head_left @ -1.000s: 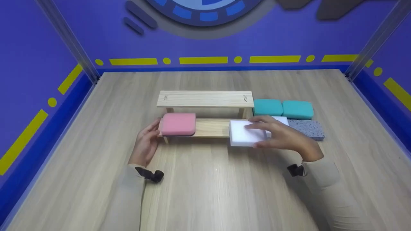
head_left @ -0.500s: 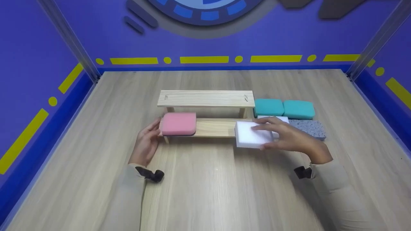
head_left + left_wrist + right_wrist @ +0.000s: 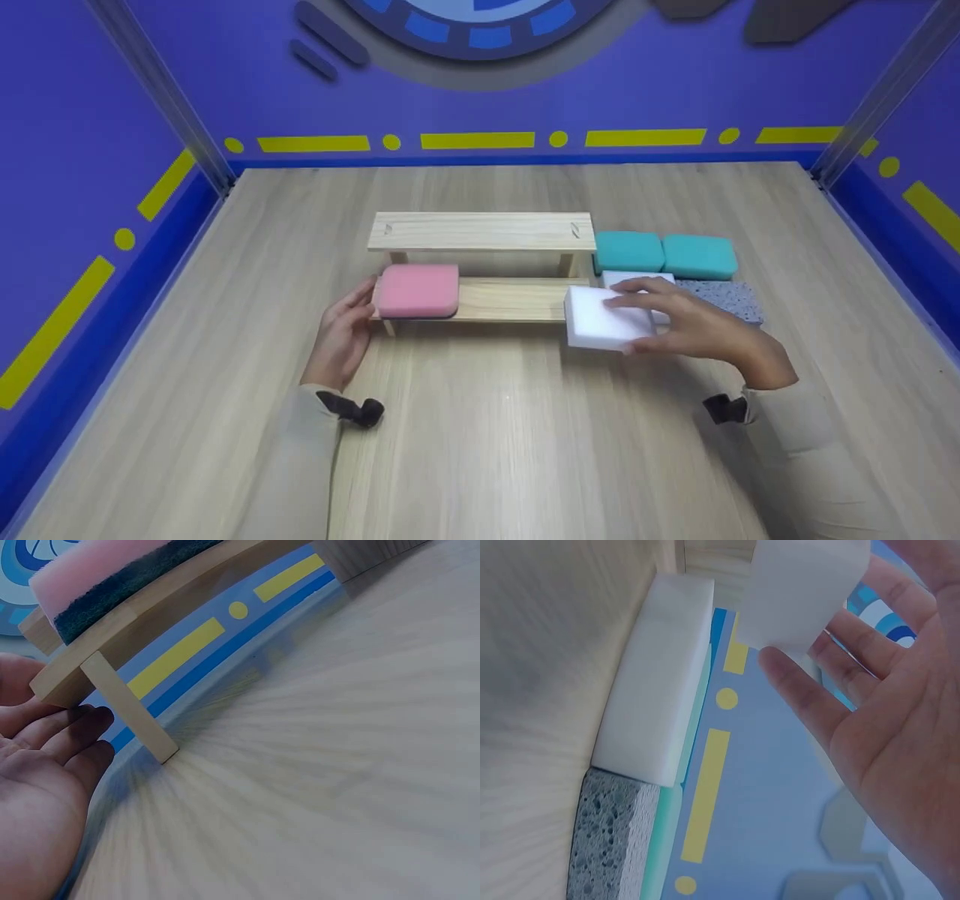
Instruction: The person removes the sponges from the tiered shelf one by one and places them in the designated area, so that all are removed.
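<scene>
A two-tier wooden rack [image 3: 517,298] stands mid-table, with a pink sponge [image 3: 418,290] on the left of its lower board. In the left wrist view this sponge [image 3: 112,577] shows a dark green scouring layer underneath. My left hand [image 3: 343,330] grips the left end of the lower board, some fingertips beneath it. A white sponge block [image 3: 609,321] is pinched between thumb and fingers of my right hand [image 3: 694,322], raised in front of the rack's right end. Below and behind it lies a second white sponge block [image 3: 656,682], partly covered by the hand in the head view.
Right of the rack, two teal sponges [image 3: 699,256] lie side by side at the back. In front of them is a grey speckled pumice-like block [image 3: 724,300], next to the second white block. Blue panels [image 3: 480,112] enclose the table's back and sides.
My right hand has carried the white sponge block rightward and slightly toward me, away from over the lower board. My left hand and the pink sponge have stayed put.
</scene>
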`<action>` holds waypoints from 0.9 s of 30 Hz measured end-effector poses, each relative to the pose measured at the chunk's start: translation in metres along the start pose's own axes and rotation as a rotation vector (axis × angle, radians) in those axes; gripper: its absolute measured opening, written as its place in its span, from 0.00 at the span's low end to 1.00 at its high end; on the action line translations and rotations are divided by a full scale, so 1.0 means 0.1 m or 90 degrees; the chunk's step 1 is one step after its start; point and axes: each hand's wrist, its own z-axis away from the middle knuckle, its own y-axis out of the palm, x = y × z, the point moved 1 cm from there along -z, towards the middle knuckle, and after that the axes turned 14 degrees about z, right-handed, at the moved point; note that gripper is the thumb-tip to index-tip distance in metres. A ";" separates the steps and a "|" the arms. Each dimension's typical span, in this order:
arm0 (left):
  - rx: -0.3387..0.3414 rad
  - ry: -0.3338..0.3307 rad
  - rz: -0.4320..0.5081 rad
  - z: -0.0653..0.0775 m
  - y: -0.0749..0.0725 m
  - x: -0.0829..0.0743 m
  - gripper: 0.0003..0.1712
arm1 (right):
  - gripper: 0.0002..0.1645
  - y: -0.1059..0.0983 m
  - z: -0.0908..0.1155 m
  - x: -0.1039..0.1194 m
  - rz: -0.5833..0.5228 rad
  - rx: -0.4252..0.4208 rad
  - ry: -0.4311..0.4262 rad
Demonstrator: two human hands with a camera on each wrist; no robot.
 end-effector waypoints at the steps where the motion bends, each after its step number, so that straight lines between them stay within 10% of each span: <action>1: 0.001 0.001 0.003 0.00 0.00 0.00 0.33 | 0.34 0.00 0.01 -0.01 0.001 -0.001 0.000; 27: 0.009 0.001 0.011 0.01 0.00 -0.01 0.33 | 0.34 -0.06 0.20 -0.14 0.036 -0.014 0.019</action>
